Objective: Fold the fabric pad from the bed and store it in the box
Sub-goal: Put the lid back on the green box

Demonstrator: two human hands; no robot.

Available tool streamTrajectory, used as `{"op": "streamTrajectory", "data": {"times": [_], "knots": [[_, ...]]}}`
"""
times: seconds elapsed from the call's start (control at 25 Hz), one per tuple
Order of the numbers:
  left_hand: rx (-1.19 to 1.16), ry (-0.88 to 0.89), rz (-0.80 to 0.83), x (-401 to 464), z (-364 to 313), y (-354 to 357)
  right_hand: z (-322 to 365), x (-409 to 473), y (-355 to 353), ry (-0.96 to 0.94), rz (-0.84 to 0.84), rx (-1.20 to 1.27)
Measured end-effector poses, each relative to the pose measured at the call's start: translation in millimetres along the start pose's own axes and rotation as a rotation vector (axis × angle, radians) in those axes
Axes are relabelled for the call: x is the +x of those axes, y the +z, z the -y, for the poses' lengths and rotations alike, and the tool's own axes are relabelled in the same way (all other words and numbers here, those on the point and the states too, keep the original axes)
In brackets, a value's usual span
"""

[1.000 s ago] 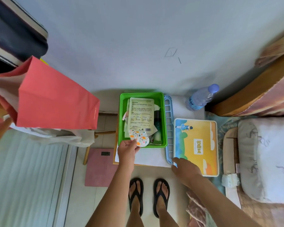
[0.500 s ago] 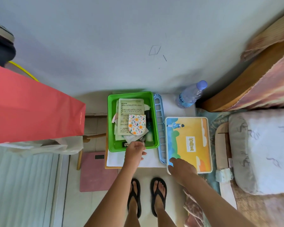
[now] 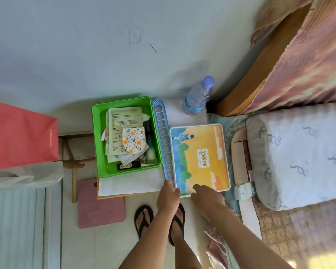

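Note:
The folded fabric pad (image 3: 133, 140), white with orange flowers, lies inside the green box (image 3: 97, 144) on top of paper packets, with nothing touching it. My left hand (image 3: 168, 197) is at the near left corner of a flat yellow-and-blue picture tin (image 3: 200, 158) beside the box, thumb over the corner. My right hand (image 3: 207, 199) holds the tin's near edge, fingers on its lid.
A light-blue slotted rack (image 3: 162, 136) lies between box and tin. A water bottle (image 3: 197, 98) stands by the wall. A red paper bag (image 3: 21, 136) hangs at left, and a pink scale (image 3: 100, 206) sits on the floor. A bed with a pillow (image 3: 299, 152) is at right.
My left hand let go of the pad, which now lies in the green box, and moved right to the tin's corner. My right hand stayed at the tin's near edge.

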State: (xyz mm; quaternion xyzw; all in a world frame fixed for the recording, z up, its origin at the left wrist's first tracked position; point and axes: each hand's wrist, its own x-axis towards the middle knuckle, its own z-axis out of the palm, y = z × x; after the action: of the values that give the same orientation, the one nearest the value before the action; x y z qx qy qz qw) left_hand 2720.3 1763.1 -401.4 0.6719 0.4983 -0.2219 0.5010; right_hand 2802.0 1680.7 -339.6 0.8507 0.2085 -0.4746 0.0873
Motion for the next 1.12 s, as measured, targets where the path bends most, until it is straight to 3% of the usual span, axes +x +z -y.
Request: {"op": "streamTrajectory", "data": {"times": [0.32,0.68,0.88,1.12], "knots": [[-0.181,0.075,0.027,4.3,2.3,13.6,-28.0,4.1,-0.5,0.009,-0.065,-0.017],[-0.18,0.124,-0.132,-42.4,-3.1,-43.6,-61.4,-23.4,-42.9,0.148,-0.184,0.295],[-0.264,0.093,-0.187,-58.9,14.6,-108.8,-20.0,-31.3,-45.8,0.023,-0.225,0.569],[-0.256,0.014,-0.273,-37.9,47.5,-175.9,45.2,2.5,-37.9,0.081,-0.09,0.812]]}}
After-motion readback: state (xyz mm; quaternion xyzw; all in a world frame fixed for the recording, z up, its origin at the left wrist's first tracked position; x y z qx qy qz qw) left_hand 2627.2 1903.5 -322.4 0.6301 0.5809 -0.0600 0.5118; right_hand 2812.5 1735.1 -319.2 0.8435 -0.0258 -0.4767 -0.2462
